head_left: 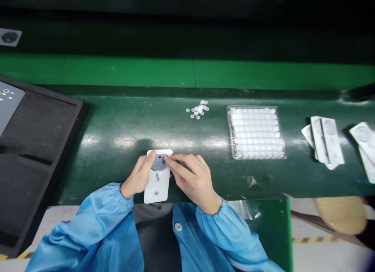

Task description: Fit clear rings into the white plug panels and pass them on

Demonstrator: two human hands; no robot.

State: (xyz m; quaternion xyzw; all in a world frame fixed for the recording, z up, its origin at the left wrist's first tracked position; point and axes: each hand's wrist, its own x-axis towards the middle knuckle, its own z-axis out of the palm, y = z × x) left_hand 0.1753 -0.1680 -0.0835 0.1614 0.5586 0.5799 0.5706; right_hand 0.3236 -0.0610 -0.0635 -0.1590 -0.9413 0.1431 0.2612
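The left hand (140, 177) steadies the white panel (157, 186) in a closed grip while right hand (191, 179) fingertips press at its grey disc (158, 163), best kept centred.

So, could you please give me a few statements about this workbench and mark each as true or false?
1. Both hands, left hand and right hand, are on the white phone back cover. True.
2. The clear tray of small discs lies left of the cover. False: it lies to the right.
3. Loose small discs lie on the green bench. True.
4. The black foam tray lies at the far right. False: it lies at the left.
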